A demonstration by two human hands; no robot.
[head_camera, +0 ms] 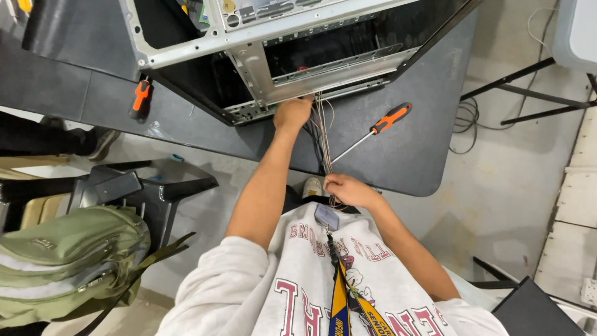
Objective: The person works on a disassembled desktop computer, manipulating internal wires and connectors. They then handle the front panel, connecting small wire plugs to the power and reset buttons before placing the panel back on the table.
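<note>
An open metal computer case lies on a dark table. A bundle of thin wires runs out of the case's near edge down toward my body. My left hand reaches to that edge where the wires come out, fingers curled against the frame. My right hand is closed around the lower end of the wire bundle near the table's front edge. An orange-handled screwdriver lies on the table just right of the wires.
A second orange-handled tool lies on the table at the left. A green backpack sits on a chair at lower left. Loose cables lie on the floor at right by black table legs.
</note>
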